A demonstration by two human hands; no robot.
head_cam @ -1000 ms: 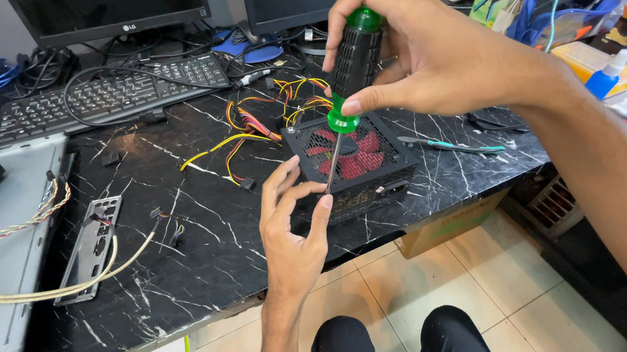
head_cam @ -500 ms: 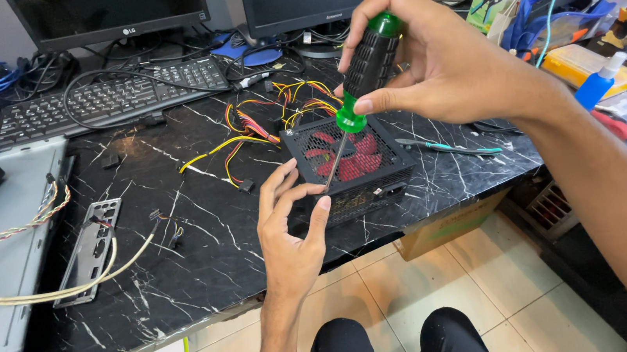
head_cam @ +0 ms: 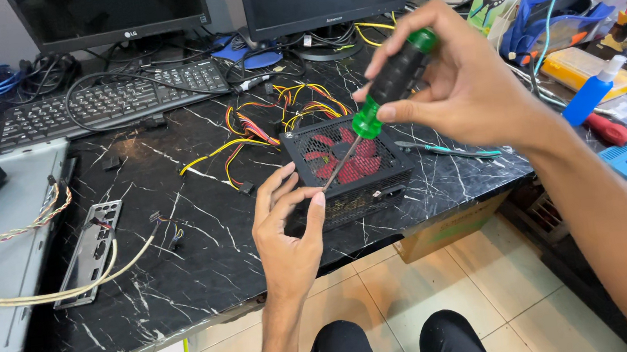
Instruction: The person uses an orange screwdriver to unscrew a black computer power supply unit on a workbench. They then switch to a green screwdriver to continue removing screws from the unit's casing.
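Both hands barely moved: the right hand [head_cam: 468, 84] still pinches the screwdriver [head_cam: 390, 85], tip at the power supply [head_cam: 348, 166]'s corner; left hand [head_cam: 284, 230], fingers loosely spread, steadies it near the table [head_cam: 182, 262]'s front edge.

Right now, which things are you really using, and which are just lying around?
In use:
right hand holding the screwdriver
left hand at the black power supply box with the red fan

Lying about:
keyboard
metal port plate
blue bottle
teal-handled tool
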